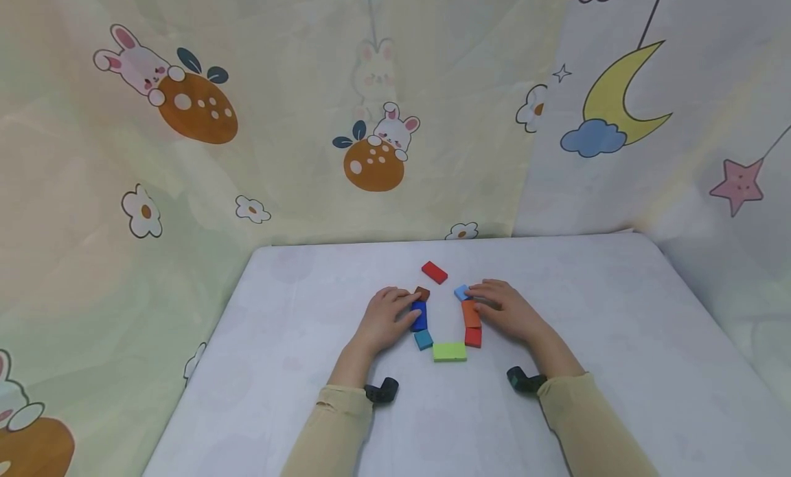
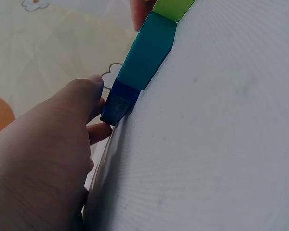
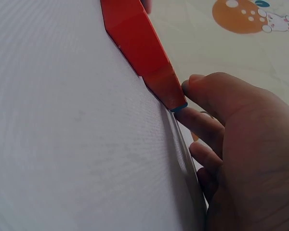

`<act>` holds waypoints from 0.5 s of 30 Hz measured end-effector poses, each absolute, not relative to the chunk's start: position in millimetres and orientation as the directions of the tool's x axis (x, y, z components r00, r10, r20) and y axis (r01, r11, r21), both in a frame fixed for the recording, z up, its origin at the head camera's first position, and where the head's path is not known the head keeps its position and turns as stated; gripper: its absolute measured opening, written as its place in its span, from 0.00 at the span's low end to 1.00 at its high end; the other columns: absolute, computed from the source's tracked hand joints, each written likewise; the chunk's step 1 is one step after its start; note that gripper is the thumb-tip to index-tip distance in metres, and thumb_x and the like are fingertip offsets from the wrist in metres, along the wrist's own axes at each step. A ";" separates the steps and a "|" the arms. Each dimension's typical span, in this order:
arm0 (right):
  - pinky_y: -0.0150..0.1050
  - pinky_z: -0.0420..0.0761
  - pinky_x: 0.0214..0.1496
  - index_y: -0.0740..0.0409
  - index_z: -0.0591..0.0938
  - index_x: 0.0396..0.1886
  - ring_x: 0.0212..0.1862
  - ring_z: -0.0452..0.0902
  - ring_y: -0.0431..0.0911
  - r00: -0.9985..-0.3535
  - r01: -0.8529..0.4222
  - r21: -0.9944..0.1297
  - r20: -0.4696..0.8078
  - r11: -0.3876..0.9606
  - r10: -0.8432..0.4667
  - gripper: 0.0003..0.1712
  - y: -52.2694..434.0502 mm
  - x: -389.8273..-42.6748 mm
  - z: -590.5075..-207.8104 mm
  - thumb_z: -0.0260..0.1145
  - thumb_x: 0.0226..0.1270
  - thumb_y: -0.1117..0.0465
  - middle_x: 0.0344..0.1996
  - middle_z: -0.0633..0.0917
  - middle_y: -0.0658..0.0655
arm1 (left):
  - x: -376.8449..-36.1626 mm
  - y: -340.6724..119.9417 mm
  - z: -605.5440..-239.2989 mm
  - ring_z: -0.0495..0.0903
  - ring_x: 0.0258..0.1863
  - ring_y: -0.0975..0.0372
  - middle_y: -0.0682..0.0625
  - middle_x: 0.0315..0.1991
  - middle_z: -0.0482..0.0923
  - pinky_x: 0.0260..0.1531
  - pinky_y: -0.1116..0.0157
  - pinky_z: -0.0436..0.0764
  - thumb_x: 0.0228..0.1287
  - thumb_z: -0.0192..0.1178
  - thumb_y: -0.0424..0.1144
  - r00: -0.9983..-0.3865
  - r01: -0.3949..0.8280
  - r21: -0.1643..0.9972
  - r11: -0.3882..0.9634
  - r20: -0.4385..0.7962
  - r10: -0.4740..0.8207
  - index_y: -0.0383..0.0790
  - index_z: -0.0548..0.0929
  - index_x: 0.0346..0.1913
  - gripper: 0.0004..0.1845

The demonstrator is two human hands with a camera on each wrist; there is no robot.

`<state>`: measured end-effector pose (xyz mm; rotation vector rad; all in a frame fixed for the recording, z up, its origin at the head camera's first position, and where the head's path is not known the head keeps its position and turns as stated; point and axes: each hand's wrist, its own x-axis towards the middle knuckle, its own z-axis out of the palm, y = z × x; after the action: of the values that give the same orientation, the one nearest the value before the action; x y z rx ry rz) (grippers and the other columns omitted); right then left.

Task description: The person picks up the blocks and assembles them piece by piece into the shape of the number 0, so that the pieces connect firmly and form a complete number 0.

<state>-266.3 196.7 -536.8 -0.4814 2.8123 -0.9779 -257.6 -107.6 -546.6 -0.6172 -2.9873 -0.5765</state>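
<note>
Head camera: high, looks forward and down over the white cloth-covered counter (image 1: 309,312). Wrist cameras: low, very near the surface, facing along each hand. Left wrist and head views share the flat dark blue rectangular block (image 1: 419,316) (image 2: 119,104).

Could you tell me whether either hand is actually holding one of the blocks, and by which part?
Neither lifts one. The left hand touches the dark blue block on its outer side; the right hand rests against the orange block.
</note>
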 end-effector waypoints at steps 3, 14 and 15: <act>0.68 0.60 0.71 0.35 0.75 0.67 0.76 0.53 0.57 -0.942 -0.251 -0.629 -0.015 0.735 -0.335 0.24 194.7 -266.8 -535.8 0.60 0.72 0.46 0.70 0.72 0.52 | -257.3 -109.5 -545.8 0.63 0.72 0.55 0.54 0.66 0.73 0.73 0.51 0.62 0.72 0.51 0.59 -0.921 0.388 0.356 0.850 0.111 0.374 0.62 0.70 0.71 0.26; 0.63 0.66 0.70 0.39 0.73 0.68 0.73 0.61 0.59 -0.963 -0.029 -0.714 -0.169 0.700 -0.212 0.26 193.9 -284.6 -518.0 0.55 0.74 0.41 0.71 0.71 0.56 | -258.6 -109.4 -551.1 0.63 0.72 0.56 0.57 0.66 0.74 0.73 0.52 0.62 0.73 0.49 0.61 -0.926 0.377 0.375 0.847 0.132 0.354 0.64 0.71 0.70 0.25; 0.62 0.68 0.70 0.41 0.73 0.68 0.72 0.62 0.59 -0.961 -0.013 -0.714 -0.183 0.700 -0.205 0.26 190.8 -289.4 -514.3 0.55 0.74 0.41 0.70 0.71 0.56 | -258.3 -109.7 -551.1 0.63 0.72 0.56 0.57 0.66 0.74 0.73 0.52 0.62 0.73 0.49 0.60 -0.926 0.378 0.371 0.848 0.134 0.354 0.64 0.71 0.69 0.25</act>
<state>-289.4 190.8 -514.3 -0.1741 2.6611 -1.1141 -258.3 -109.7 -551.1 -0.5868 -2.9614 -0.6138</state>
